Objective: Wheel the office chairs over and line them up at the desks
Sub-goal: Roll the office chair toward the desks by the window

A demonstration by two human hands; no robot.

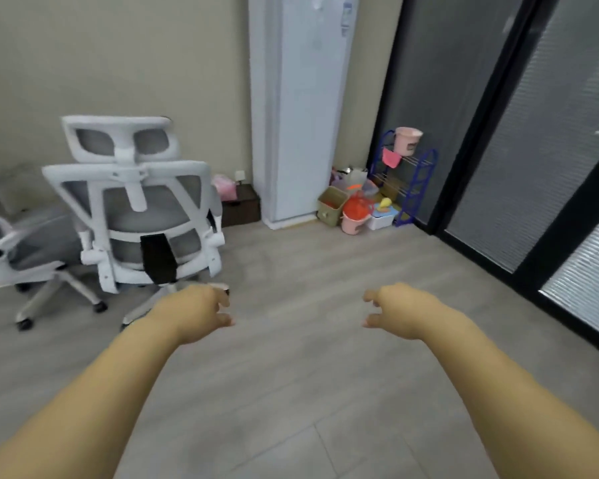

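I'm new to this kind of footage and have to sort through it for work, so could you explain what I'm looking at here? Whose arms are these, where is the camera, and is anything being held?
There is no machine here. The single picture comes from a wide-angle camera worn on a person's head, looking forward and down, so the two bare arms reaching in from the bottom are the wearer's own. The left hand and right hand hang in the air with loosely curled fingers; neither holds anything.

Ahead on the left stands a white-framed office chair with grey mesh back and headrest, its back turned to the camera, on the pale grey wood-look floor. A second similar white and grey chair is partly cut off at the left edge. Against the far wall are a tall white cabinet-like unit and a small blue wire rack with plastic buckets and clutter beside it. No desks are visible.
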